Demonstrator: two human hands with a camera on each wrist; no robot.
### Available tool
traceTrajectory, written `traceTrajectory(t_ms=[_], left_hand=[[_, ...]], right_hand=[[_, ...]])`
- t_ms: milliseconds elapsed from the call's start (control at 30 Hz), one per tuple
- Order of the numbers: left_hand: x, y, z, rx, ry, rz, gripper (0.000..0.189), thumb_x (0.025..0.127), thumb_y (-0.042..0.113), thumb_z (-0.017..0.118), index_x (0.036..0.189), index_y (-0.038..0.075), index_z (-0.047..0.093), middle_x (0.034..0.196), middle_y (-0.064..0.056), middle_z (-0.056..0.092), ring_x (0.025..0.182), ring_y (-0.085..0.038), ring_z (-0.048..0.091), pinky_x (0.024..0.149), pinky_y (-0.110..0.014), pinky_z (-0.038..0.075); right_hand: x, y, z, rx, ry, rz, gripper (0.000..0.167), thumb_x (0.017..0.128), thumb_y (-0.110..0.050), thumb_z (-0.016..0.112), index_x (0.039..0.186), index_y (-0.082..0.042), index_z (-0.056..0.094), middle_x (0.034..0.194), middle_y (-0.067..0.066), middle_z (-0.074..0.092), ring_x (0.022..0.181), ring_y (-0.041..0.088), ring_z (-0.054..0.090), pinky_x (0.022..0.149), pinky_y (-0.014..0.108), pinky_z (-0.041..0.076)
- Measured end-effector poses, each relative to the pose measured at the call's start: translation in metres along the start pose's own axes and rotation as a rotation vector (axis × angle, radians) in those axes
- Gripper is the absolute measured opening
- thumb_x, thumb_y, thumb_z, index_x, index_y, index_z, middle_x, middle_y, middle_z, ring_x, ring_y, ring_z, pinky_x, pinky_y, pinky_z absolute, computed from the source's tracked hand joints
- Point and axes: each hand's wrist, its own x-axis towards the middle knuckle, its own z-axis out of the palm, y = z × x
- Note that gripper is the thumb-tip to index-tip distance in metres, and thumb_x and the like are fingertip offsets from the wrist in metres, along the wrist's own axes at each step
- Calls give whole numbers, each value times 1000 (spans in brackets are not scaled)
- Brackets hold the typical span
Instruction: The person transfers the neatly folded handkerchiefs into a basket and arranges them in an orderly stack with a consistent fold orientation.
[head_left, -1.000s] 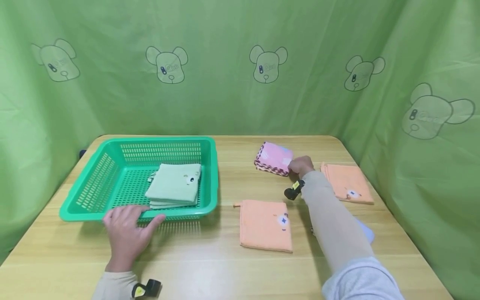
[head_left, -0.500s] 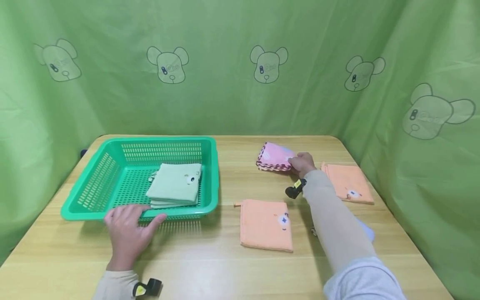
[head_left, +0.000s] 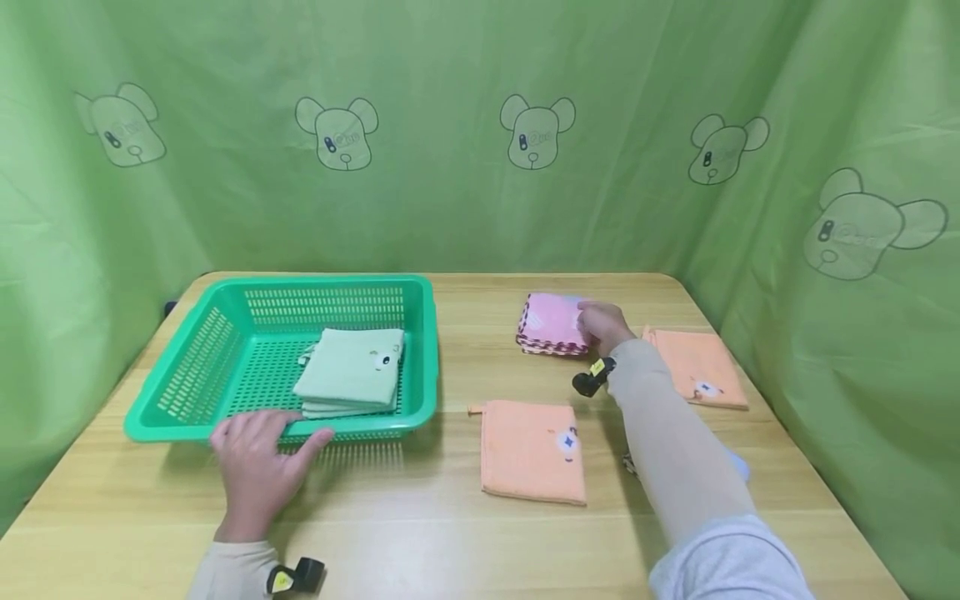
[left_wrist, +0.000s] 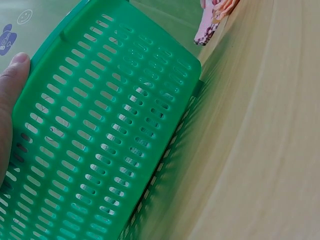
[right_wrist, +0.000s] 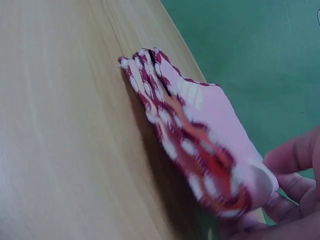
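In the head view, my left hand [head_left: 257, 467] grips the near rim of the green plastic basket [head_left: 429, 367], its fingers over the edge and its thumb outside. A folded pale green towel [head_left: 348, 367] with a small embroidered face lies in the basket's right part. At the back of the table, my right hand [head_left: 602, 325] pinches the right edge of a folded pink towel [head_left: 552, 318]. Its dark red and white stitched border shows in several layers in the right wrist view, where thumb and fingers [right_wrist: 295, 155] hold one corner. The pink towel's far right part is partly hidden by the hand.
A folded orange towel [head_left: 528, 450] lies on the wooden table [head_left: 420, 533] at centre right, and another orange towel [head_left: 701, 367] lies near the right edge. Under the right forearm, a bluish cloth [head_left: 738, 465] is mostly hidden. Green curtain [head_left: 442, 200] surrounds the table.
The pink towel has turned a little and shifted slightly right, so its near edge runs straighter across. My right hand has kept its hold on it. The left hand stays on the basket rim.
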Motion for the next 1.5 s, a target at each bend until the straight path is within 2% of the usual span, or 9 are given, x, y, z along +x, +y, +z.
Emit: traceTrajectory(t_ms=[100,233,500,567,767,1200,1500], left_hand=[[-1,0,0,-1,-3,-1,81,82,79,45,81,1,67,79,-18,67,76,-39,53,82,-59,25],[-1,1,0,-1,1,0,81,82,79,45,81,1,67,79,-18,67,76,-38,54,82,-59,25],[0,0,-1,-1,-24,-5,82,82,79,45,82,0,67,80,-19,67,77,-39,53,83,-58,25],[0,0,-1,0,-29,-6,82,82,79,45,82,0,66,80,-19,67,77,-39,53,83,-58,25],[0,0,-1,-2,-35,-10,82,82,79,46,82,0,66,81,-19,67,78,-39,53,84,-59,24],[2,1,-1,-5,-12,6,80,83,78,46,81,0,66,79,-19,67,77,-39,53,82,-58,25],[0,-1,-1,-3,-12,6,81,83,78,46,80,0,66,79,-19,67,76,-40,53,81,-59,25]], right_hand=[[-2,1,2,58,-20,-2,73,79,16,42,149,-2,31,60,-4,42,43,4,35,42,19,33],[-5,2,5,74,-12,-2,73,83,17,43,151,-3,26,71,0,42,49,4,37,48,19,37],[-8,-2,8,92,-10,-2,78,81,17,40,153,-5,23,119,15,39,59,6,41,55,18,43],[-9,-5,8,89,-12,-10,78,80,17,40,152,-5,24,118,14,39,60,6,42,55,18,44],[-11,-10,8,89,10,-27,74,81,16,43,151,-4,28,102,8,40,60,6,41,55,19,44],[-12,-21,15,135,72,-82,70,78,16,45,146,-1,37,113,10,43,68,10,50,54,17,46],[-13,-27,17,163,89,-73,65,83,12,48,145,-5,40,111,9,47,65,8,54,56,18,48]])
